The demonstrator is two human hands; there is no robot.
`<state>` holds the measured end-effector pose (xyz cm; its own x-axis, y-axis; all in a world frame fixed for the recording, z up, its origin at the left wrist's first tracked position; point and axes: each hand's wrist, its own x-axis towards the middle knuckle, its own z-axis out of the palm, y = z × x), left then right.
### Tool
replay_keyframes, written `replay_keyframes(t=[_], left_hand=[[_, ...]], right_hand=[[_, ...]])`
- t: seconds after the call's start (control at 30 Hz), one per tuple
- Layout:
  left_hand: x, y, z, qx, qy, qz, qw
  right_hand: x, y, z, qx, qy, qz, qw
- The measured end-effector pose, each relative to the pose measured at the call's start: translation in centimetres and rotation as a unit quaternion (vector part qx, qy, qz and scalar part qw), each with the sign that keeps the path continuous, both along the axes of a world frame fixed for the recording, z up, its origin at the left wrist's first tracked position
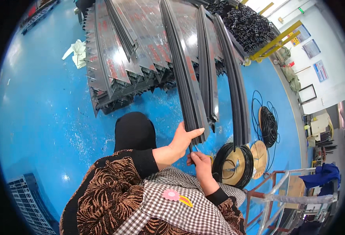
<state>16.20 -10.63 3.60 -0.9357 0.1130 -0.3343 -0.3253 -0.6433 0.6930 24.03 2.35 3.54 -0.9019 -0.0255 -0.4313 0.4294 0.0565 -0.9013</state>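
Observation:
A long black grooved profile (182,74) runs away from me, its near end above the blue floor. Around that end my left hand (179,141) is closed, with the thumb across the top. Just below the same end, my right hand (202,165) pinches something small and dark, too small to name. A bit of yellow shows beside its fingers, and I cannot tell what it belongs to. To the right lie two more long dark profiles, one close by (206,66) and one farther right (235,86).
Ahead is a wide stack of film-covered profiles (141,47). Coils of black cord on round reels (235,166) stand at my right, near a metal-framed cart (282,192). A yellow rack frame (274,43) stands far right. A grey plastic crate (27,203) is at lower left.

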Motion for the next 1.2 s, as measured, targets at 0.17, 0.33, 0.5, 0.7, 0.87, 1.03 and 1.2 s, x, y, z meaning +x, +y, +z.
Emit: replay_keyframes(t=[0.17,0.33,0.5,0.7,0.87,1.03,1.2], left_hand=[[-0.2,-0.2,0.2,0.008,0.002,-0.007,1.000],[-0.1,-0.1,-0.2,0.009,0.007,-0.018,1.000],[-0.3,0.0,-0.4,0.010,0.008,-0.008,1.000],[-0.3,0.0,-0.3,0.010,-0.001,-0.003,1.000],[-0.3,0.0,-0.4,0.014,0.000,-0.006,1.000],[-0.2,0.0,-0.5,0.019,0.000,-0.003,1.000],[-0.3,0.2,-0.8,0.019,0.000,-0.003,1.000]], right_hand=[[1.2,0.6,-0.2,-0.021,-0.030,-0.005,0.999],[0.6,-0.4,0.3,0.054,0.010,-0.003,0.998],[0.3,-0.7,0.0,0.003,-0.013,-0.039,0.999],[0.3,-0.2,-0.4,-0.038,-0.044,-0.043,0.997],[0.1,0.0,-0.4,-0.026,-0.003,-0.027,0.999],[0.3,-0.4,-0.1,-0.005,-0.006,-0.025,1.000],[-0.3,-0.8,0.3,-0.003,-0.007,-0.041,0.999]])
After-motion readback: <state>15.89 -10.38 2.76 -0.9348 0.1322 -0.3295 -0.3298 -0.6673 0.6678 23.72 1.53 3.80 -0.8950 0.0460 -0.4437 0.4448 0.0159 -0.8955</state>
